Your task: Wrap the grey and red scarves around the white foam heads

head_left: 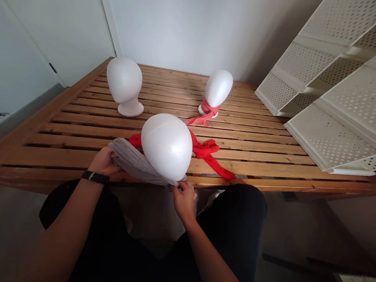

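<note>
Both forearms are reaching up from the lap. Left hand (103,161) is gripping one end of a grey scarf (136,162), right hand (184,198) pinching the other, under the nearest foam head (166,145) at the table (74,152) edge. Keeping the cloth taut and level should be helping it wrap evenly. Its far side is hiding behind the head; a red scarf (206,154) is partly covered too.

A grey scarf (136,162) of soft, pleated cloth stretches taut under the nearest white foam head (166,145), running from nine o'clock down to five o'clock around its neck. The smooth, egg-shaped head stands upright at the near edge of the slatted wooden counter (257,143), touching the scarf.
</note>
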### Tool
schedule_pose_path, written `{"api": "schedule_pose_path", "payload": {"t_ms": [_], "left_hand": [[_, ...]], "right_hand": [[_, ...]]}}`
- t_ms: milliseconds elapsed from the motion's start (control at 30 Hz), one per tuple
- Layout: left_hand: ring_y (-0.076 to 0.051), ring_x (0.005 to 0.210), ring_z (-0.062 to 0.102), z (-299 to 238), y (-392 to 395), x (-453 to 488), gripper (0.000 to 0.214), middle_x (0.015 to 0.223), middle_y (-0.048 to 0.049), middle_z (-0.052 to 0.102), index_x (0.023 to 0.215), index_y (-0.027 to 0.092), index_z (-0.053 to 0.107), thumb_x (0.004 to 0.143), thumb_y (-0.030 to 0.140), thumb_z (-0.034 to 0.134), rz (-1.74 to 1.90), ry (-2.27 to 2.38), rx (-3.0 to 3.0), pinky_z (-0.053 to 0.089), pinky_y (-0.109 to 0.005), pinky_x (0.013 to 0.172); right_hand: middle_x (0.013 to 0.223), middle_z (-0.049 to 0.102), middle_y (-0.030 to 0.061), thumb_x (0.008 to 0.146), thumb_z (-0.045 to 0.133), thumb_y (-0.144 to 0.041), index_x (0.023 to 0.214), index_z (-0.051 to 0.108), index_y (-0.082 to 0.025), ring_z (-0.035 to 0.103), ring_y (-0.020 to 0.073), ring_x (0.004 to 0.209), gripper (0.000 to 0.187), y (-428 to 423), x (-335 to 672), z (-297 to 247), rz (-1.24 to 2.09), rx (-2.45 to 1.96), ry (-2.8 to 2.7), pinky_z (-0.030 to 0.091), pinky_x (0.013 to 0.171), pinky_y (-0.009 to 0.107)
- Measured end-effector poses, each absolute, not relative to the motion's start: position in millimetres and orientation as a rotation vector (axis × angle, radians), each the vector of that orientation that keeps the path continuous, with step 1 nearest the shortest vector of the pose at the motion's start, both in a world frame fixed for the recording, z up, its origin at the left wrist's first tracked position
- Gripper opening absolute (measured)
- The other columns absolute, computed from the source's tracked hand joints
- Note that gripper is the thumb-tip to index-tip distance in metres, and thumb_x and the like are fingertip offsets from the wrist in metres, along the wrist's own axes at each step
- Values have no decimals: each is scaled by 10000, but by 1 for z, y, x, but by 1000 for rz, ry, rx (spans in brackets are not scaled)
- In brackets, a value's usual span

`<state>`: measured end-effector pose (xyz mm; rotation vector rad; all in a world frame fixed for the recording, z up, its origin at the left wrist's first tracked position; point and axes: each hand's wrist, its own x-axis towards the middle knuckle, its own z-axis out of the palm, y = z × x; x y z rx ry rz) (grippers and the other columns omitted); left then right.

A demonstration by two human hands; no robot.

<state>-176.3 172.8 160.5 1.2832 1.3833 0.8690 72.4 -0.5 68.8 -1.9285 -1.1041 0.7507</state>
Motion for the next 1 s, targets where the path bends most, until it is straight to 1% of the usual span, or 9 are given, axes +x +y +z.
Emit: {"api": "schedule_pose_path", "payload": {"t_ms": [67, 133, 233, 367, 467, 567, 700, 867, 1000], "left_hand": [[-147, 444, 356, 165, 171, -177, 248, 439, 61, 293, 598, 239, 589, 819, 310, 501, 840, 1509, 1425, 429, -251, 493], [-178, 493, 439, 169, 170, -182, 283, 472, 41, 372, 684, 198, 703, 835, 349, 517, 853, 1683, 1564, 436, -258, 516], [-292, 750, 637, 173, 170, -195, 349, 635, -69, 582, 969, 140, 777, 903, 421, 581, 790, 2127, 2029, 496, -372, 768], [-410, 1119, 652, 159, 176, -209, 399, 1007, -200, 731, 1246, 147, 712, 915, 324, 576, 411, 2155, 2513, 371, -566, 1075], [-477, 1377, 510, 137, 173, -210, 840, 1414, -252, 626, 1539, 141, 509, 756, 326, 750, 190, 1886, 2530, 205, -662, 1210], [-513, 1532, 307, 117, 148, -196, 1139, 1627, -229, 428, 1623, 201, 389, 632, 473, 881, 181, 1617, 2550, 96, -725, 1248], [-471, 1496, 372, 102, 95, -156, 899, 1528, -202, 522, 1426, 194, 588, 655, 547, 886, 381, 1408, 2641, 138, -681, 1291], [-402, 1346, 515, 96, 69, -116, 399, 1307, -184, 657, 1147, 164, 713, 777, 310, 746, 536, 1475, 2681, 255, -606, 1294], [-382, 1250, 589, 96, 76, -114, 250, 1050, -150, 730, 988, 181, 729, 747, 232, 683, 500, 1374, 2709, 220, -605, 1306]], "right_hand": [[1032, 703, 53, 938, 623, -416, 839, 792, -239, 609, 276, 1097, 264, 0, 72, 68, 755, -1919, -1092, 356, 943, 363], [976, 700, 45, 940, 613, -417, 833, 783, -233, 621, 261, 1041, 273, 0, 73, 67, 756, -1915, -1080, 365, 919, 349], [931, 699, 39, 940, 597, -410, 833, 774, -232, 629, 249, 987, 274, 1, 74, 65, 751, -1907, -1087, 386, 907, 339], [963, 722, 46, 923, 600, -405, 930, 779, -231, 635, 251, 977, 249, 3, 75, 63, 776, -1819, -1115, 426, 896, 335], [973, 740, 45, 894, 629, -382, 1040, 770, -218, 639, 240, 917, 261, 2, 75, 62, 892, -1672, -1141, 451, 825, 315], [872, 719, 32, 859, 667, -369, 1033, 760, -197, 609, 220, 795, 262, 1, 74, 63, 1007, -1613, -1173, 435, 726, 304], [832, 712, 29, 858, 678, -393, 994, 749, -186, 614, 218, 776, 258, 3, 70, 64, 1027, -1536, -1171, 456, 728, 314], [904, 723, 65, 855, 705, -460, 1037, 710, -171, 658, 248, 841, 342, -1, 71, 67, 1009, -1529, -1176, 527, 785, 370], [1161, 633, 138, 771, 826, -557, 1320, 564, -173, 632, 322, 1047, 719, -10, 94, 110, 405, -1625, -1321, 561, 907, 509]]}}
